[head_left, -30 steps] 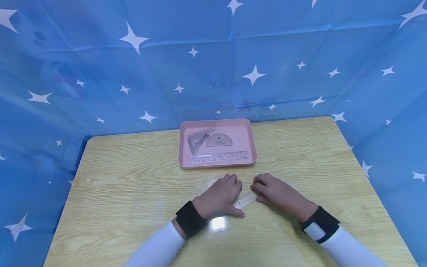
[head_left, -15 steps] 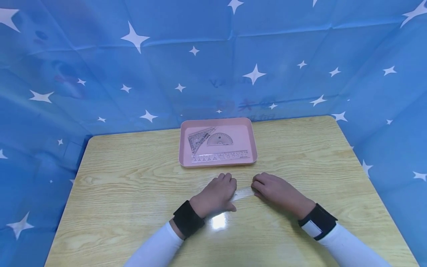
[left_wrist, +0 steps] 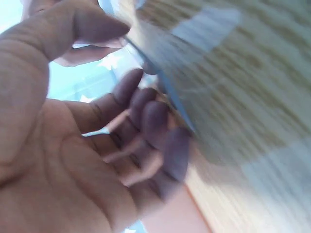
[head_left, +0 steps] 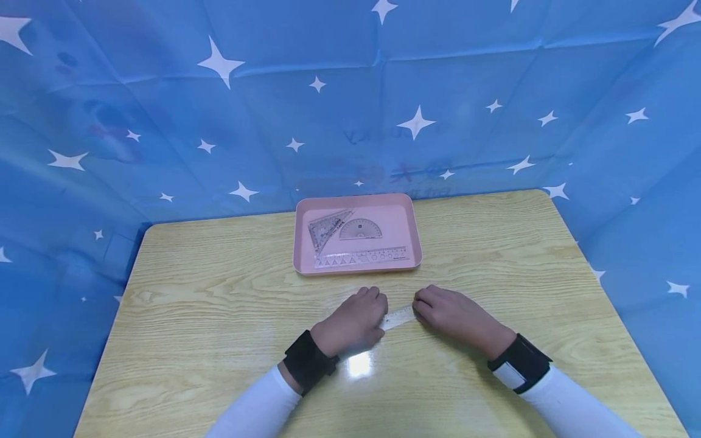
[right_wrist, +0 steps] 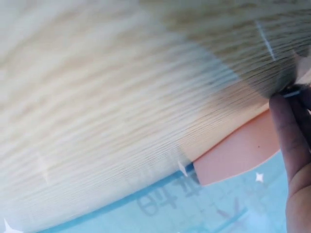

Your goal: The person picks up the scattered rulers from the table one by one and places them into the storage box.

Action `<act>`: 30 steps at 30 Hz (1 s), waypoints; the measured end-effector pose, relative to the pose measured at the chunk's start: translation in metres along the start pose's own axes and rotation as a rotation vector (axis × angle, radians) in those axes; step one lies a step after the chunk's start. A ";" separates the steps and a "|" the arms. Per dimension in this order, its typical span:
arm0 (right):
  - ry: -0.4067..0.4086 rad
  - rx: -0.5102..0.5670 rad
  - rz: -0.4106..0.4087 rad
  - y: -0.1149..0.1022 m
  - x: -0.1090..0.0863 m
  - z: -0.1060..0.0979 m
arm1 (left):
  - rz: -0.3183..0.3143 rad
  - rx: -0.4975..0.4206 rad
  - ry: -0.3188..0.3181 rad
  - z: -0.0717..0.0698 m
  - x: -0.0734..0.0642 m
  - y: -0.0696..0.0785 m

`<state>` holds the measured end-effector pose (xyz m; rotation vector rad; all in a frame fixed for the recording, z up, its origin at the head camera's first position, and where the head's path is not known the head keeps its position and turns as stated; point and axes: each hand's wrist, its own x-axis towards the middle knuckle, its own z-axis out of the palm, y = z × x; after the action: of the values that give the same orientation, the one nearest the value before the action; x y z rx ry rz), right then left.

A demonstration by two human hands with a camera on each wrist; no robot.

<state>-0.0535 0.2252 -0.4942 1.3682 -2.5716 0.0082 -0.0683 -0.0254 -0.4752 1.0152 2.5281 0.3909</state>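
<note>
A short clear strip with fine markings, a ruler, spans the gap between the two hands just above the table. My left hand holds its left end. In the left wrist view the curled fingers and thumb meet the ruler's thin edge. The other end is pinched by my right hand, whose fingertips show at the right border of the right wrist view. Both ends of the ruler are hidden under the hands in the head view.
Behind the hands stands a pink tray holding a clear ruler, a protractor and a set square. The wood-grain table meets a blue star-patterned cloth at its back edge.
My left hand has drawn slightly left, and its thumb has come in against the ruler. The ruler lies less slanted than a second ago. My right hand has barely moved.
</note>
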 end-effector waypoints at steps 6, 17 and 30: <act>0.004 -0.094 -0.071 0.001 0.000 0.001 | 0.021 0.046 0.047 -0.001 0.004 -0.002; 0.052 -0.089 -0.089 0.004 -0.001 0.003 | -0.060 0.004 0.046 -0.003 0.000 0.001; 0.012 -0.058 -0.070 0.007 -0.001 0.000 | -0.143 -0.016 0.076 -0.007 -0.004 0.001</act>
<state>-0.0587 0.2302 -0.4935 1.4316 -2.4925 -0.0690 -0.0681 -0.0281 -0.4674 0.8219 2.6414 0.4138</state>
